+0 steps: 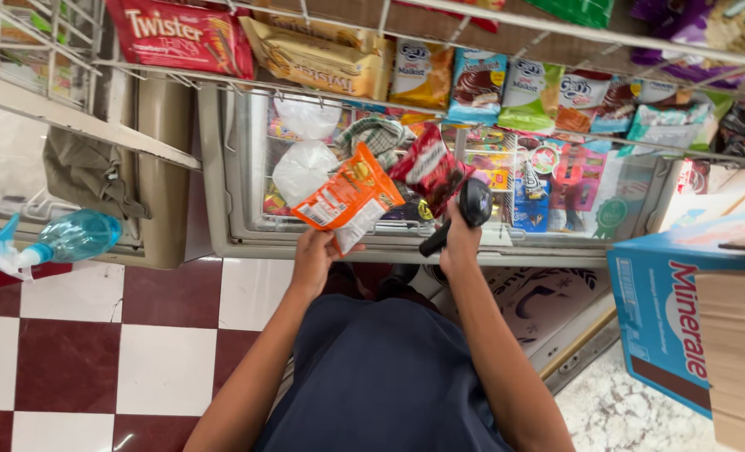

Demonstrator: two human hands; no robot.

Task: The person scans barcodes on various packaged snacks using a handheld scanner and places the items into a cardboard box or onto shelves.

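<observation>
Checkered red-and-white floor tiles run up to a glass-topped freezer chest (247, 167); above its lid the left hand (315, 255) grasps an orange snack packet (349, 197), while the right hand (460, 238) is clenched on a black handheld scanner (470, 208) beside it

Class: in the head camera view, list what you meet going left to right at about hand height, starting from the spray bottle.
Blue spray bottle → left hand holding an orange snack packet → right hand holding a black scanner → blue cardboard box.
</observation>
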